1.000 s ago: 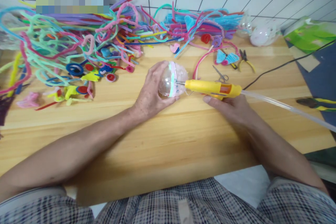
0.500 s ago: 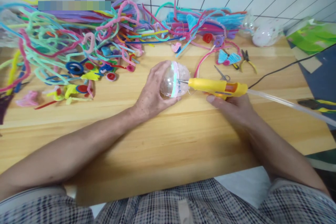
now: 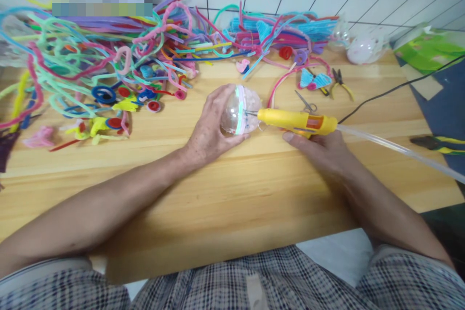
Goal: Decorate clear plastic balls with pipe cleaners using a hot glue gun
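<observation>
My left hand (image 3: 210, 121) is wrapped round the left side of a clear plastic ball (image 3: 230, 115). Pale green and lilac bands (image 3: 240, 111) circle the ball's middle, and its right half looks whitish. In my right hand (image 3: 323, 147) is a yellow hot glue gun (image 3: 290, 120), held by its grip, which my fingers mostly hide. Its metal nozzle points left, at the ball beside the bands; whether it touches the surface I cannot tell. From the gun's rear a long clear glue stick (image 3: 392, 147) sticks out to the right.
A tangle of colourful pipe cleaners (image 3: 80, 58) covers the back left, with more blue and pink ones (image 3: 290, 34) behind the ball. Small scissors (image 3: 305, 100) and pliers (image 3: 341, 86) lie beyond the gun. A black cord (image 3: 385, 91) runs off right, near another pair of pliers (image 3: 432, 144).
The glue gun and my right hand have shifted very slightly left, the nozzle staying by the bands. My left hand holds the ball as before.
</observation>
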Action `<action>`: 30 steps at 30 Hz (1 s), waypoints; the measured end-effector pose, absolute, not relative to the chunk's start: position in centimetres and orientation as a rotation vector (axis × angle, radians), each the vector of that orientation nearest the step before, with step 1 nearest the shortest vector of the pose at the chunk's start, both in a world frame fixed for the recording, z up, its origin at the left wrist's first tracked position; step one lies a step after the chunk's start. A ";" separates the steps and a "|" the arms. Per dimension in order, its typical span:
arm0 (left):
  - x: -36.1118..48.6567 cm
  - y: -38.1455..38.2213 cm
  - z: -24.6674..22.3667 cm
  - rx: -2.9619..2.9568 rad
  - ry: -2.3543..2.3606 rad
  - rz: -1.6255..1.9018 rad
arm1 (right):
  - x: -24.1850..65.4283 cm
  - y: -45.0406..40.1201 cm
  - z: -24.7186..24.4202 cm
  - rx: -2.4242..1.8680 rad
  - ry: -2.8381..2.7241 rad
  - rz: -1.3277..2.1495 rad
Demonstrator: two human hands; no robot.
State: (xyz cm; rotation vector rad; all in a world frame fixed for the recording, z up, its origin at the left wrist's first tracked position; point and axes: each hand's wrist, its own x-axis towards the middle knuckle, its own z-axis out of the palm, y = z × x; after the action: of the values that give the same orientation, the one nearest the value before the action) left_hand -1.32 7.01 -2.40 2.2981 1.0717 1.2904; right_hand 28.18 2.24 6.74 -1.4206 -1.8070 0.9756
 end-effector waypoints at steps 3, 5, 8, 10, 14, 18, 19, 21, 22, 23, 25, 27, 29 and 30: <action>-1.4 7.1 -2.4 2.294 1.018 1.312 | 28.3 2.2 6.6 -1.419 -1.823 0.965; -1.4 7.2 -2.5 2.292 0.995 1.332 | 28.3 2.2 6.6 -1.416 -1.828 0.963; -1.5 7.2 -2.5 2.304 1.006 1.321 | 28.2 2.1 6.6 -1.414 -1.820 0.963; -1.5 7.2 -2.4 2.310 1.035 1.287 | 28.2 2.1 6.6 -1.425 -1.815 0.984; -1.4 7.1 -2.4 2.302 1.052 1.289 | 28.2 2.2 6.6 -1.406 -1.827 0.984; -1.4 7.2 -2.5 2.305 1.043 1.304 | 28.3 2.3 6.6 -1.397 -1.850 0.975; -1.4 7.2 -2.5 2.304 1.056 1.297 | 28.3 2.3 6.5 -1.399 -1.851 0.974; -1.4 7.2 -2.6 2.293 1.080 1.294 | 28.4 2.2 6.4 -1.407 -1.858 0.969; -1.3 7.1 -2.6 2.287 1.083 1.296 | 28.5 2.2 6.4 -1.414 -1.859 0.961; -1.4 7.1 -2.5 2.286 1.080 1.296 | 28.6 2.2 6.3 -1.421 -1.864 0.955; -1.4 7.1 -2.5 2.293 1.054 1.301 | 28.7 2.2 6.2 -1.434 -1.878 0.945; -1.5 7.1 -2.4 2.302 1.017 1.312 | 28.7 2.1 6.2 -1.436 -1.893 0.938; -1.5 7.2 -2.4 2.303 1.004 1.320 | 28.7 2.2 6.2 -1.443 -1.896 0.931; -1.5 7.2 -2.4 2.302 1.010 1.317 | 28.7 2.2 6.2 -1.445 -1.890 0.925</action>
State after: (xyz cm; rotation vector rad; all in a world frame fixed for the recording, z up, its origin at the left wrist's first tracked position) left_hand -1.50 7.16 -2.38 2.3023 1.0101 1.3168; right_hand 28.71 2.18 6.18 -1.4452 -1.8901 0.9253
